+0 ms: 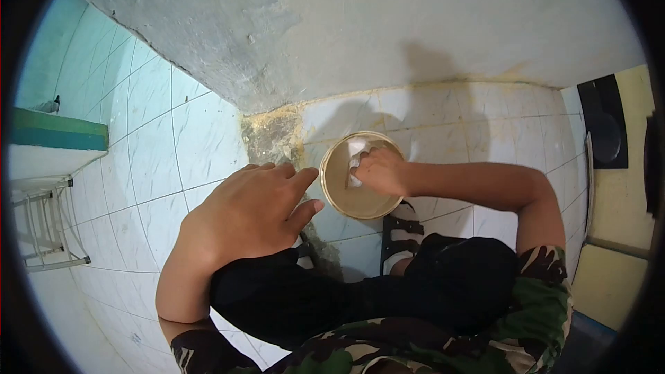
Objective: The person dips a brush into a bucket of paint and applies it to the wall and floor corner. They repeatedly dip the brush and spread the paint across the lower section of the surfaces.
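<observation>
A round, cream-rimmed bucket [327, 192] stands on the tiled floor between my feet and the wall. Pale, cloudy liquid [360, 201] appears to fill its lower part. My right hand [381, 172] reaches in over the right side of the rim, its fingers closed around a small white piece [355, 179] that looks like a cloth; most of it is hidden by the fingers. Just left of the bucket, my left hand [256, 204] hovers above my knee with thumb and fingers apart, holding nothing.
A grey, patchy wall [415, 21] rises ahead, its corner pointing toward me above a rough broken floor patch [273, 138]. White tiles [149, 159] extend left to a metal rack [48, 228] and a green-edged ledge [62, 135]. Yellowish panels [613, 277] stand at right.
</observation>
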The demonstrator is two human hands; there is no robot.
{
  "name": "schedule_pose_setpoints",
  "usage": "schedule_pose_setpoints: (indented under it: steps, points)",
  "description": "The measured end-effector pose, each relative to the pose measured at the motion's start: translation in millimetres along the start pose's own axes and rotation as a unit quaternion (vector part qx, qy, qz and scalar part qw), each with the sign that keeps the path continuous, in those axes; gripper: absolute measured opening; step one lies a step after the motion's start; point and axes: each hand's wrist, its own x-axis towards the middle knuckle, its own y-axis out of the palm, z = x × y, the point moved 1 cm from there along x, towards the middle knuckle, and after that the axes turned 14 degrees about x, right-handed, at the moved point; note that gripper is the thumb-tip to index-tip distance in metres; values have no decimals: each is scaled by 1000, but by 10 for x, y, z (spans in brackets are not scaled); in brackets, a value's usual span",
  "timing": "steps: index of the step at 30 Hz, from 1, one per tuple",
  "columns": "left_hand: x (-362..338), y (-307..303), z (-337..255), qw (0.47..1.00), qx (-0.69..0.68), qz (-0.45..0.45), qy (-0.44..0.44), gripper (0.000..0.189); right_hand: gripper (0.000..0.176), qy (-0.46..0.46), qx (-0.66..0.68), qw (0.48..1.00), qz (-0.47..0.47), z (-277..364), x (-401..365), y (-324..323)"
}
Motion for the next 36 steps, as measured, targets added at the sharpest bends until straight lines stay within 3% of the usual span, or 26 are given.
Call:
schedule_pose_setpoints:
  steps: [3,4,6,9,11,12,13,14,17,21,25,28,31,32,34,36]
  points:
    - [-62,-29,9,1000,-4,-23,4,42,25,-27,12,999,-38,-111,9,96]
    - [-107,-25,38,1000,-4,-17,7,42,28,-14,-8,1000,9,-45,-17,-29]
    - [-254,-46,173,988,-42,-147,-23,43,29,2,-2,1000,20,6,-32,-64]
    - [-652,147,613,927,-141,-304,-168,34,31,16,3,999,30,21,-93,17]
    - [-1145,923,1205,839,-231,-357,-338,28,32,20,8,1000,21,-1,-120,17]
    - [-1467,1454,1411,807,-258,-324,-421,29,31,12,12,1000,18,-4,-135,7]
    - [-1818,2048,1461,766,-367,-214,-483,34,30,2,19,1000,17,-7,-145,20]
    - [-2106,2527,1731,765,-365,-210,-487,34,30,0,23,1000,18,-10,-152,35]
    - [-2361,2812,1829,759,-365,-207,-498,34,30,-35,45,998,1,28,-84,-11]
    - [-2415,2925,1859,761,-359,-203,-500,35,31,-4,20,1000,10,65,-3,49]
    - [-2445,2781,1787,780,-332,-186,-496,35,20,-8,0,999,-51,31,-42,84]
    - [-2393,2649,1679,790,-314,-184,-494,35,15,-58,-11,996,-67,-100,-33,165]
    - [-2463,2446,1601,798,-291,-178,-497,35,9,-45,-51,995,-69,-67,-31,217]
    - [-2468,2402,1592,800,-286,-178,-497,35,9,-47,-47,995,-75,-68,-33,205]
    - [-2479,2369,1569,803,-282,-178,-495,35,22,-69,14,997,8,-68,-52,191]
    - [-2493,2348,1577,805,-280,-180,-491,36,22,-77,15,997,6,-74,-64,208]
